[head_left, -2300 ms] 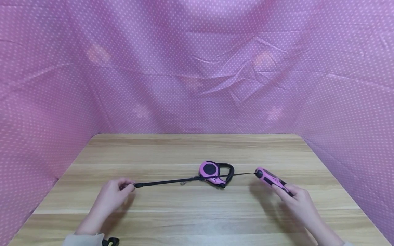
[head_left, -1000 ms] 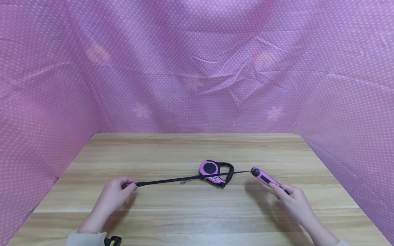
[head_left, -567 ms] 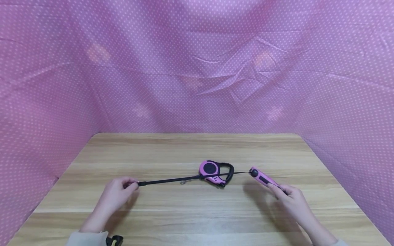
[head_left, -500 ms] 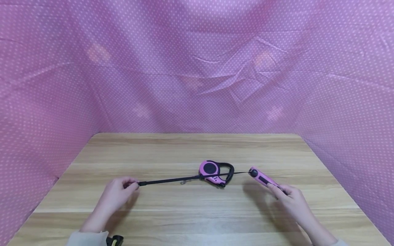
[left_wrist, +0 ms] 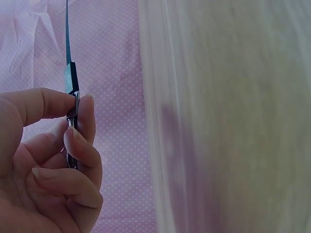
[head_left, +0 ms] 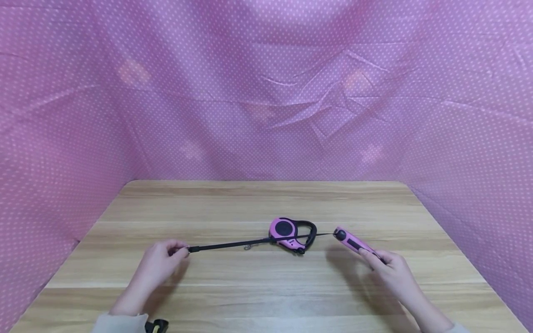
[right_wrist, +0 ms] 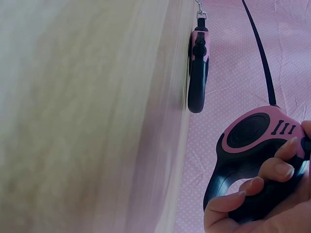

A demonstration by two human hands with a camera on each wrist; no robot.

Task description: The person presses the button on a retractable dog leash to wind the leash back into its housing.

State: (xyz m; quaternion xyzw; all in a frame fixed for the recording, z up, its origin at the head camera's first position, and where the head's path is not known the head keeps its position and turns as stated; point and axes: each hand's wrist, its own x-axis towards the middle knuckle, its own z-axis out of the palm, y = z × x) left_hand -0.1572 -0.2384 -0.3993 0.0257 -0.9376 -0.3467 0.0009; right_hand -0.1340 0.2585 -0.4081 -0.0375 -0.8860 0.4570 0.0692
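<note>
Left hand: thumb and fingers pinch the silver metal clasp that ends a flat black webbing strap; the remaining fingers curl inward. Right hand: fingers wrap the black loop handle of a pink-and-black plastic retractable-leash housing, held raised above the pale wood-grain counter. The strap runs straight between the hands, crossing above a second pink-and-black plastic leash that lies flat on the counter, its own metal hook near the strap's line. Likely hazards: should the pinch slip, spring tension could whip the clasp toward the housing; a lowered strap could snag the second leash's hook
</note>
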